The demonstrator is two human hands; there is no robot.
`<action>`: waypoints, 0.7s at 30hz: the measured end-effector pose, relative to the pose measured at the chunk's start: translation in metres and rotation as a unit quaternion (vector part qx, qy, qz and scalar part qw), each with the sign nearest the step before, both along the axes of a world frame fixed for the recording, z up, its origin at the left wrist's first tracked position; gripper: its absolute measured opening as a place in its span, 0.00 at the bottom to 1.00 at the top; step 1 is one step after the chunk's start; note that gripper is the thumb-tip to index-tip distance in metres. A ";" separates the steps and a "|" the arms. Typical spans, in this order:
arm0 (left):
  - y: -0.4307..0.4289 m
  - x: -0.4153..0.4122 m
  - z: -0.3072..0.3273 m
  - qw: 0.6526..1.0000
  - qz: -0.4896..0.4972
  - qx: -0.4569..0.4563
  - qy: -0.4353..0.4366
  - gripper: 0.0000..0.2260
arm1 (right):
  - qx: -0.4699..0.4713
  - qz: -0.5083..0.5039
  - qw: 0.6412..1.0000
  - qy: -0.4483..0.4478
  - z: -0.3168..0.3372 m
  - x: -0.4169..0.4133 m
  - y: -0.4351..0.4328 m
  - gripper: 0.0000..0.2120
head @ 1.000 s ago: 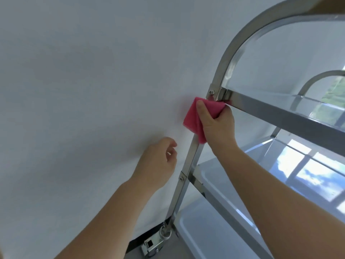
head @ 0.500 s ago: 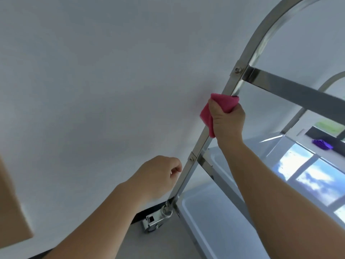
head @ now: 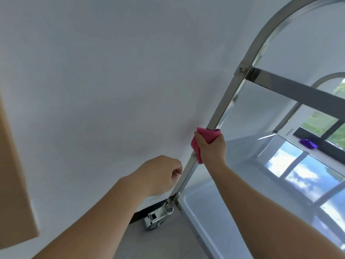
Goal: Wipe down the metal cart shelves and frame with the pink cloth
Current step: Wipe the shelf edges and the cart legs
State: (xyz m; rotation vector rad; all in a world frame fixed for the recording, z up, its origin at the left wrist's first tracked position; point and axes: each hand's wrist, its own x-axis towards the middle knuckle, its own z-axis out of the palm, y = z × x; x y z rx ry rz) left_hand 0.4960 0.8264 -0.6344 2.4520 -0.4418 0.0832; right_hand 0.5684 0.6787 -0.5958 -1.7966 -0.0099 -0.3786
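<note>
The right hand point(head: 211, 149) grips a crumpled pink cloth point(head: 208, 135) round the shiny metal cart post point(head: 224, 103); the left hand point(head: 158, 174), curled and empty, hovers just beside, lower.

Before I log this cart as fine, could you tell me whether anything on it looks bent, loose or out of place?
Nothing stands out: the post shows no bend, its bolts are in place, and the right hand grips the pink cloth around it.
</note>
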 end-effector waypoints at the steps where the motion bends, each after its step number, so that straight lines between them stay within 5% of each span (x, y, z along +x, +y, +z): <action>1: -0.001 -0.002 0.003 1.000 -0.003 -0.001 -0.004 0.09 | -0.006 0.004 1.000 0.001 0.003 -0.002 0.000 0.09; 9: -0.007 -0.009 0.009 0.999 -0.029 0.011 -0.012 0.09 | -0.114 -0.030 0.992 -0.047 0.032 0.005 -0.005 0.10; 15: -0.007 -0.010 0.015 1.000 -0.027 0.003 -0.011 0.09 | -0.065 -0.073 0.986 -0.138 0.117 0.026 -0.005 0.14; 21: -0.009 -0.013 0.023 0.999 -0.033 0.007 -0.019 0.09 | -0.057 -0.059 0.989 -0.122 0.104 0.016 -0.010 0.17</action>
